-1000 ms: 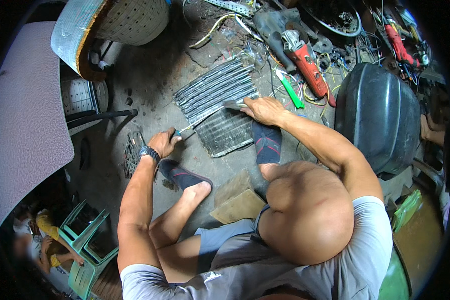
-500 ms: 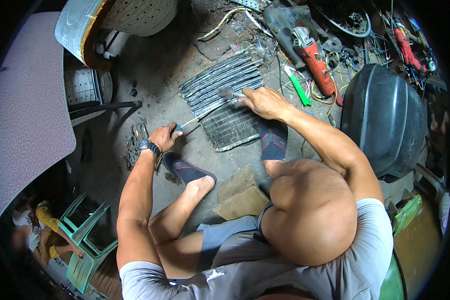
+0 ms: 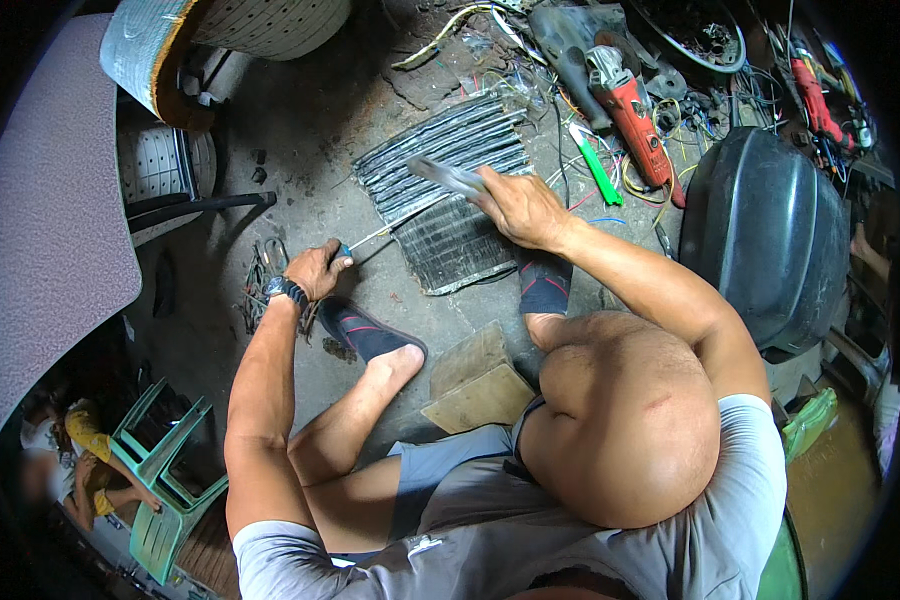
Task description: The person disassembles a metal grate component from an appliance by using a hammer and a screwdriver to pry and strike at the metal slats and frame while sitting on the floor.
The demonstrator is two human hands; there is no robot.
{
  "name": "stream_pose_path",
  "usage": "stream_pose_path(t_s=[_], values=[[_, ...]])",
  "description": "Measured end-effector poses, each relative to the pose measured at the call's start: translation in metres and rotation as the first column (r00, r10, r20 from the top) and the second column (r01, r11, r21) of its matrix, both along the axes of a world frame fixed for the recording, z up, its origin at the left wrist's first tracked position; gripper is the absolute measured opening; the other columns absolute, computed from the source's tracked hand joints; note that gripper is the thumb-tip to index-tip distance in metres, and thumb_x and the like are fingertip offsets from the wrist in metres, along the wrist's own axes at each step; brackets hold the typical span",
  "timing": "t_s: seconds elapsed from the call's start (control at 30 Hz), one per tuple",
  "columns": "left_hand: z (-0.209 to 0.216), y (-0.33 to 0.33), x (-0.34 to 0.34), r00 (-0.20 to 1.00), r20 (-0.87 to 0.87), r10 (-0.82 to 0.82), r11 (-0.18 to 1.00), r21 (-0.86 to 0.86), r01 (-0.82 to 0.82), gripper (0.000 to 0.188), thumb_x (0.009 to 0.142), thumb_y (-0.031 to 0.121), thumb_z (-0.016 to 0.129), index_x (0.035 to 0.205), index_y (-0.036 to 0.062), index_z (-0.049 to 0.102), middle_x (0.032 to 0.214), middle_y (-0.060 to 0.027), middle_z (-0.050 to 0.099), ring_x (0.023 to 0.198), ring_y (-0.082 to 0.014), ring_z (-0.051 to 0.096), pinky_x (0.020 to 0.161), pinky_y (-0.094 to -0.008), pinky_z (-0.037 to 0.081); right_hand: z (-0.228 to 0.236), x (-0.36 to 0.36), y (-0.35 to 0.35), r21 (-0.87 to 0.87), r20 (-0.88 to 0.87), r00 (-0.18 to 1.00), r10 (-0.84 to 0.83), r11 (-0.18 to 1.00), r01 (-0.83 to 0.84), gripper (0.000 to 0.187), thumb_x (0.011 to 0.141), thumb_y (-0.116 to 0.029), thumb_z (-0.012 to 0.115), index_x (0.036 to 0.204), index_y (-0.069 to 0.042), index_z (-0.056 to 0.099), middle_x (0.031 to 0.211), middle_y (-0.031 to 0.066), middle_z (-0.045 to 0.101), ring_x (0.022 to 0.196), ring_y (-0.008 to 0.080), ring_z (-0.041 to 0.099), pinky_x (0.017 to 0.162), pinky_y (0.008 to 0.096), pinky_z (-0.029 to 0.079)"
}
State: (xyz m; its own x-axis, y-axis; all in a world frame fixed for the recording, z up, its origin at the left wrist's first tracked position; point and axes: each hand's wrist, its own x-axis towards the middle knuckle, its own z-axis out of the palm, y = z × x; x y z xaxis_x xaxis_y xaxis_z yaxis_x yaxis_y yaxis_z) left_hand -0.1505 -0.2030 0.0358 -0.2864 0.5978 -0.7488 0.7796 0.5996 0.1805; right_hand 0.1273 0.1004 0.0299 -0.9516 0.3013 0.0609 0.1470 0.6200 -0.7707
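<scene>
My left hand (image 3: 315,268) is closed around the blue handle of a screwdriver (image 3: 372,235). Its long thin metal shaft runs up and right onto a dark ribbed slab (image 3: 420,158) lying on the floor. The shaft's tip cannot be made out against the ribs. In my right hand (image 3: 525,212), fingers wrapped, is a grey hammer-like tool (image 3: 440,176), blurred and raised over the slab. Against the slab's near side lies a flatter dark panel (image 3: 455,255) with fine lines. My feet rest on either side, nearer to me.
Right of the slab lie a green-handled cutter (image 3: 598,170), a red angle grinder (image 3: 635,130) and tangled wires. A big black plastic case (image 3: 760,240) stands at the right. Between my legs sits a wooden block (image 3: 478,378). A purple-grey panel (image 3: 50,210) fills the left; someone sits lower left.
The tool in my right hand has lifted and tilted, showing more of its length above the slab. My left hand has shifted slightly up and left, still gripping the screwdriver.
</scene>
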Motion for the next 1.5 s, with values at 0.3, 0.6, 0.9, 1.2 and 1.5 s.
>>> stream_pose_path(t_s=[0.3,0.6,0.9,1.2,1.5], values=[[0.0,-0.007,-0.002,1.0,0.006,0.019,0.999,0.035,-0.019,0.049,0.103,0.049,0.055,0.124,0.0054,0.06,0.106,-0.0312,0.07,0.106,-0.0508,0.065,0.09,-0.0559,0.051,-0.004,-0.012,0.009,0.0,0.322,0.938,0.127,0.991,-0.134,0.035,0.104,-0.042,0.054,0.114,-0.008,0.052,0.077,0.0236,0.07,0.074,0.0504,0.067,0.068,0.0625,0.051],[0.008,-0.01,-0.007,1.0,0.008,0.0,1.0,-0.014,0.0,0.048,0.102,0.046,0.058,0.126,0.0049,0.06,0.103,-0.0315,0.07,0.105,-0.0499,0.066,0.089,-0.0549,0.052,-0.016,-0.017,-0.002,0.09,0.309,0.931,0.195,0.968,-0.233,0.031,0.104,-0.038,0.056,0.114,-0.009,0.051,0.076,0.0211,0.068,0.073,0.0462,0.068,0.062,0.0587,0.051],[0.0,-0.005,-0.008,0.999,-0.01,-0.039,0.999,0.023,0.039,0.044,0.102,0.045,0.057,0.117,0.0035,0.059,0.099,-0.0311,0.069,0.1,-0.0509,0.065,0.084,-0.0561,0.051,-0.021,-0.027,0.006,0.037,0.383,0.888,0.255,0.956,-0.291,0.028,0.104,-0.032,0.06,0.112,-0.008,0.05,0.075,0.023,0.067,0.071,0.0486,0.066,0.061,0.0597,0.049],[0.002,-0.005,-0.012,1.0,-0.001,-0.019,1.0,-0.005,0.019,0.047,0.102,0.046,0.057,0.124,0.005,0.061,0.103,-0.0306,0.071,0.103,-0.0498,0.066,0.088,-0.0551,0.052,-0.023,-0.024,0.005,0.089,0.263,0.946,0.188,0.972,-0.218,0.033,0.104,-0.038,0.059,0.114,-0.006,0.054,0.075,0.0232,0.067,0.071,0.048,0.068,0.062,0.0575,0.052],[-0.001,-0.029,-0.019,1.0,0.022,0.002,1.0,-0.007,-0.002,0.046,0.103,0.046,0.056,0.122,0.0045,0.058,0.102,-0.0315,0.07,0.105,-0.0502,0.066,0.089,-0.0554,0.051,-0.024,-0.028,-0.016,0.078,0.341,0.916,0.214,0.964,-0.254,0.036,0.104,-0.038,0.058,0.109,-0.003,0.053,0.075,0.0251,0.067,0.072,0.0497,0.067,0.063,0.0579,0.052]])
